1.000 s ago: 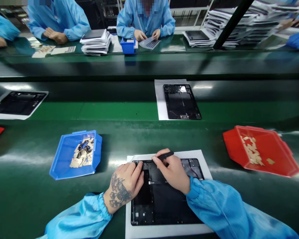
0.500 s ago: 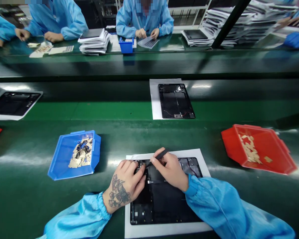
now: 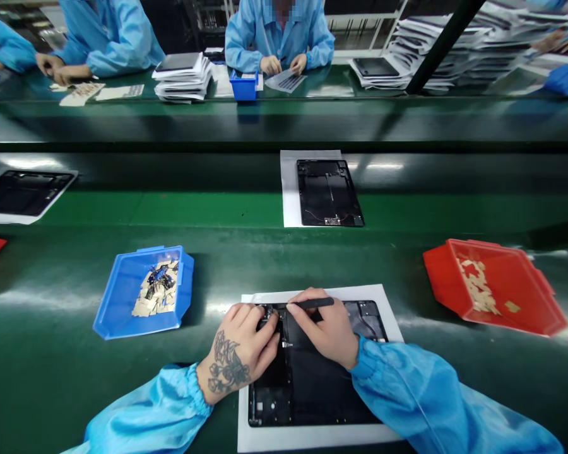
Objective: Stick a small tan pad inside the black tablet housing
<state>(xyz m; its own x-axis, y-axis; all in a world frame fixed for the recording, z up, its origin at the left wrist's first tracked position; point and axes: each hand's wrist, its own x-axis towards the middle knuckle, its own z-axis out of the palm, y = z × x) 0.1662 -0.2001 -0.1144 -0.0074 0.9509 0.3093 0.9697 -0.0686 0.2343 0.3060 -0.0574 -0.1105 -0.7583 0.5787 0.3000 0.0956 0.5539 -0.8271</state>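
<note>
Probably stiff, fragile inside: hold flat black rectangular casing [image 3: 324, 388] by edges; right hand [image 3: 330, 329] pinches slim black pen-shaped tool [image 3: 316, 303], left hand [image 3: 239, 350] curled, grip unclear.

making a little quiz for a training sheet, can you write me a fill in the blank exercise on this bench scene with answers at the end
1. The slim tool in the right hand is ____ in color.
2. The opened device under both hands lies on a ____ sheet.
3. The bin nearest the left hand is ____.
4. The red bin stands to the ____ of the device.

Missing words: black; white; blue; right
</note>
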